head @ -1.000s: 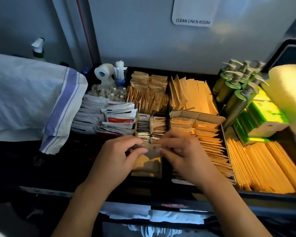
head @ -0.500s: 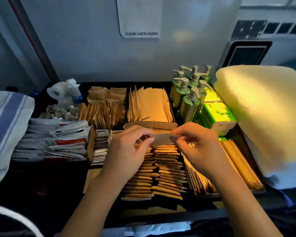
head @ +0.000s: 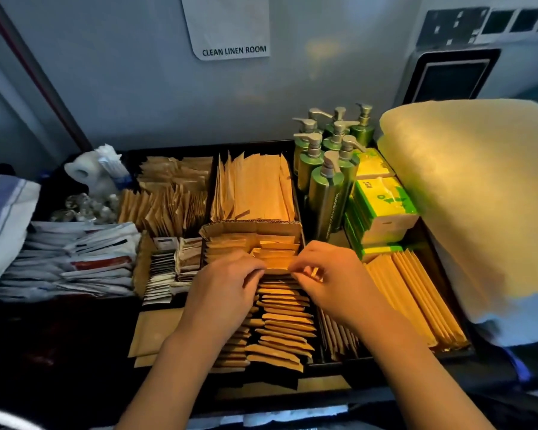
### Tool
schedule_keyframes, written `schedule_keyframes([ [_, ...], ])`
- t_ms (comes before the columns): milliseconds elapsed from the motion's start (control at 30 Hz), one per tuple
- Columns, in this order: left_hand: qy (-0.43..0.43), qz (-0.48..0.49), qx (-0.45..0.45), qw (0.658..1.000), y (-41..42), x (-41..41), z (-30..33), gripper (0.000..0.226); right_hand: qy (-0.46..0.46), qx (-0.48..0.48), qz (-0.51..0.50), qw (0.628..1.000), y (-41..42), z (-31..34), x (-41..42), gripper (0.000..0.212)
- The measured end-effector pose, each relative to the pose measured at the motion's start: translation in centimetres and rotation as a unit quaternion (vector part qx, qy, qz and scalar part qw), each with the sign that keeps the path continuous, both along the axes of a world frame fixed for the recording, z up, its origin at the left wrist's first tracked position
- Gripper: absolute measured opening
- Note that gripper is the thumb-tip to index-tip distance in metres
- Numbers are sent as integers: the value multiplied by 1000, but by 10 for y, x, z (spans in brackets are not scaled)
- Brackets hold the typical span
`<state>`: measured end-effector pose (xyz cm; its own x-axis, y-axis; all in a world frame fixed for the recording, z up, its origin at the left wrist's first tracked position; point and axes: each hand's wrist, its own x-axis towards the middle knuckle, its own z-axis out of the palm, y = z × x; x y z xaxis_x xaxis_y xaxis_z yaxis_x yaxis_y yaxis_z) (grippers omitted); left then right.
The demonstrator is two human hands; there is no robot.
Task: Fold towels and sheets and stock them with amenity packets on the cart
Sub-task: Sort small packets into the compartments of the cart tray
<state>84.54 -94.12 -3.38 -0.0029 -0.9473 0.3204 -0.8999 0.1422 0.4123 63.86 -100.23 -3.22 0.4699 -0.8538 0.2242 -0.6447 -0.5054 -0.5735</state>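
Nearest the camera, two bare forearms reach forward over the dark front edge of the cart tray (head: 385,361). The left hand (head: 221,293) and the right hand (head: 333,280) meet over the cardboard box (head: 252,226) in the middle of the tray, each with fingers curled and thumb pinching one end of a small brown packet (head: 277,265) held just above the box's rows. The box is packed with two columns of the same brown packets (head: 280,324), overlapping like shingles from its front end to its back wall. Just left of the box stand small dark and pale sachets (head: 165,268) on edge, and further left lies a heap of white wrappers (head: 75,259) with red and black print. At the far left edge a white cloth with blue stripes (head: 0,218) hangs over the side. Right of the box, long tan envelopes (head: 413,305) stand in a row. Behind the box are more brown packets in two compartments, crumpled ones (head: 168,197) on the left and tall flat ones (head: 255,187) on the right. Right of those stand green pump bottles (head: 330,181) and green-and-yellow boxes (head: 382,206). A folded pale towel (head: 479,193) sits at the far right. A toilet roll (head: 84,175) sits in the back left corner. On the wall behind, a sign (head: 230,29) reads CLEAN LINEN ROOM.
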Motion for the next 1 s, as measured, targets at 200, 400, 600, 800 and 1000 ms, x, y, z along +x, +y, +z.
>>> schedule_keyframes([
  [200, -3, 25, 17, 1000, -9, -3, -12, 15, 121, -28, -1, 992, -10, -13, 13, 14],
  [400, 52, 17, -2, 998, 2, 14, -6, 20, 110, -22, -24, 993, -3, -7, 17, 19],
  [600, 92, 44, -42, 994, 36, 66, 1, 17, 69, -28, 12, 997, 19, 15, 54, 21],
  [800, 87, 79, -39, 992, 76, 114, -4, 17, 85, -53, 109, 989, 47, 25, 120, 27],
  [1000, 85, 114, -42, 989, 110, 158, -14, 14, 128, -57, 174, 975, 66, 19, 183, 29],
])
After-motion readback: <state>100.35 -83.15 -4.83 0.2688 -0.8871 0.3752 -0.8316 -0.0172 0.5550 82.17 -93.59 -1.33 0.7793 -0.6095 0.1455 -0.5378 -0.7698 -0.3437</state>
